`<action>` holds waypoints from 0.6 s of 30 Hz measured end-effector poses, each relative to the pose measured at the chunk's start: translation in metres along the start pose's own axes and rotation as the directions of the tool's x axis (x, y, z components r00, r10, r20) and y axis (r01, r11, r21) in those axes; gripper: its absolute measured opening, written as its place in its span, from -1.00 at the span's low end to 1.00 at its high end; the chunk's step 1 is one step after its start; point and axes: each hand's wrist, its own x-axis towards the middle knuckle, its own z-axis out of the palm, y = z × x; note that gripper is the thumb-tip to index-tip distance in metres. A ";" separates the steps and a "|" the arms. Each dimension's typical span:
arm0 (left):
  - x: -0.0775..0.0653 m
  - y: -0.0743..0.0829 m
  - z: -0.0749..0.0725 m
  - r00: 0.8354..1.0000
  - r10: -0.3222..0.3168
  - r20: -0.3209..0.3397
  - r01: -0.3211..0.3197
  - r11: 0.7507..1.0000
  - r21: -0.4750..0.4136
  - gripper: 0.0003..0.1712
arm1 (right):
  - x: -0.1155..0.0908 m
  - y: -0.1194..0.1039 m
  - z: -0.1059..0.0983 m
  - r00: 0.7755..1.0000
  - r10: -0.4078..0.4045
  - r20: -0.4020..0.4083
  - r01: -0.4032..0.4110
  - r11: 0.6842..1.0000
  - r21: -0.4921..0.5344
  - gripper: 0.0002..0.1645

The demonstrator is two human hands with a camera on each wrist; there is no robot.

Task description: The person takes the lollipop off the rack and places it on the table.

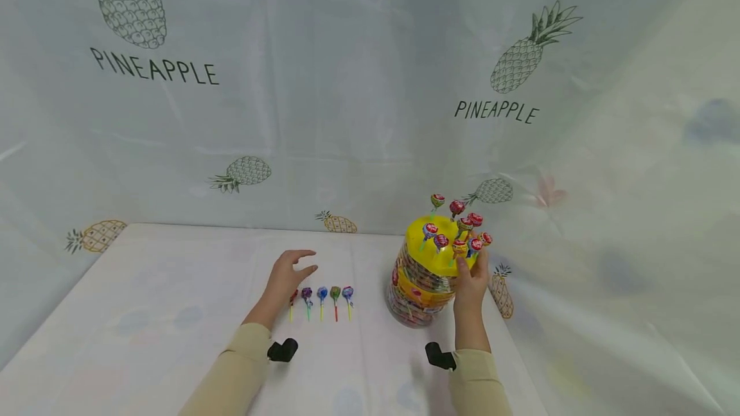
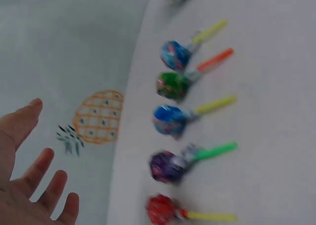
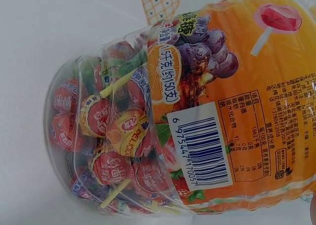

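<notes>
Several wrapped lollipops lie in a row on the table, among them a green one [image 1: 335, 294] and a purple one [image 2: 168, 167]. My left hand [image 1: 287, 275] hovers just beyond the row's left end, thumb and fingers apart, holding nothing. To the right stands a clear candy jar [image 1: 413, 303] with a yellow lid [image 1: 417, 236], and more lollipops stick up from that lid. At the lid's right edge, my right hand [image 1: 472, 282] appears to pinch a blue-and-red lollipop [image 1: 475, 246] between thumb and fingers; its stick is hidden. Lollipops [image 3: 101, 116] show through the jar wall.
The white table [image 1: 173, 313] meets a pineapple-print curtain [image 1: 347, 114] along its back edge. More sheeting hangs close on the right, beside the jar. An orange label with a barcode [image 3: 200, 151] wraps the jar.
</notes>
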 end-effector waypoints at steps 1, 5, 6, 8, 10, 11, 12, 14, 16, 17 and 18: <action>0.002 0.012 0.000 1.000 0.015 0.000 -0.015 0.999 -0.034 -0.54 | 0.000 -0.001 -0.001 1.000 0.003 -0.003 -0.003 1.000 -0.013 -0.35; 0.006 0.057 0.008 0.996 0.088 0.004 -0.086 0.980 -0.179 -0.52 | 0.001 -0.001 -0.004 1.000 -0.011 -0.012 0.011 1.000 -0.009 -0.35; 0.006 0.067 0.011 0.995 0.104 0.005 -0.101 0.973 -0.207 -0.52 | 0.001 -0.001 -0.004 1.000 -0.009 -0.013 0.009 1.000 -0.005 -0.36; 0.005 0.085 0.017 0.990 0.139 0.016 -0.130 0.955 -0.266 -0.52 | 0.002 0.000 -0.004 1.000 -0.007 -0.008 0.007 1.000 0.009 -0.37; 0.003 0.100 0.023 0.986 0.162 0.034 -0.143 0.938 -0.316 -0.53 | 0.001 0.002 -0.004 1.000 -0.002 -0.001 0.002 1.000 0.007 -0.37; 0.003 0.107 0.026 0.984 0.173 0.044 -0.149 0.930 -0.337 -0.53 | 0.001 0.002 -0.003 1.000 0.001 0.003 -0.001 1.000 0.003 -0.37; 0.002 0.113 0.029 0.982 0.182 0.054 -0.152 0.923 -0.353 -0.54 | 0.001 0.003 -0.003 1.000 0.008 0.002 -0.008 1.000 -0.010 -0.36; 0.001 0.125 0.035 0.976 0.204 0.072 -0.163 0.912 -0.377 -0.55 | 0.000 0.003 -0.003 1.000 0.019 -0.003 -0.019 0.999 -0.026 -0.34; 0.001 0.138 0.040 0.971 0.223 0.087 -0.172 0.903 -0.393 -0.56 | 0.000 0.003 -0.003 1.000 0.024 -0.008 -0.024 0.999 -0.044 -0.31; 0.001 0.144 0.043 0.969 0.233 0.088 -0.180 0.899 -0.398 -0.57 | 0.000 0.003 -0.003 1.000 0.022 -0.008 -0.022 0.999 -0.045 -0.30; 0.001 0.151 0.046 0.967 0.239 0.091 -0.184 0.896 -0.405 -0.57 | 0.000 0.003 -0.003 1.000 0.020 -0.010 -0.021 0.998 -0.052 -0.29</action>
